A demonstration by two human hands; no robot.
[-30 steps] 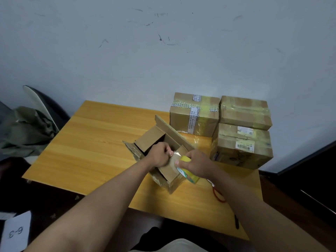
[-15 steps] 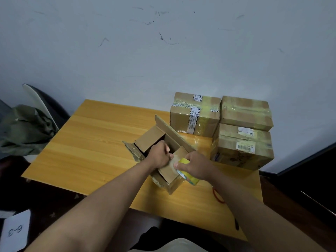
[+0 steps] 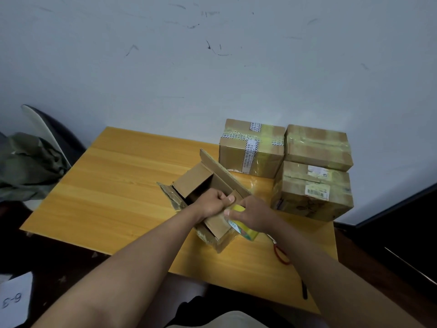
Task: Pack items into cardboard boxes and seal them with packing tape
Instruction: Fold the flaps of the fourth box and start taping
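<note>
While three taped boxes (image 3: 316, 171) sit finished at two o'clock on the glossy wooden worktop (image 3: 113, 185), the open box (image 3: 208, 200) at centre stays unsealed. Left hand (image 3: 210, 204) pinches a corrugated flap; right hand (image 3: 253, 215) grips the yellow tape roll (image 3: 243, 229) beside it.

A plain back room used as a small packing station: a yellow wooden desk (image 3: 113, 185) stands against a scuffed bare white wall (image 3: 212, 67), with three taped brown cardboard boxes (image 3: 312, 185) stacked at the desk's far right corner.
</note>
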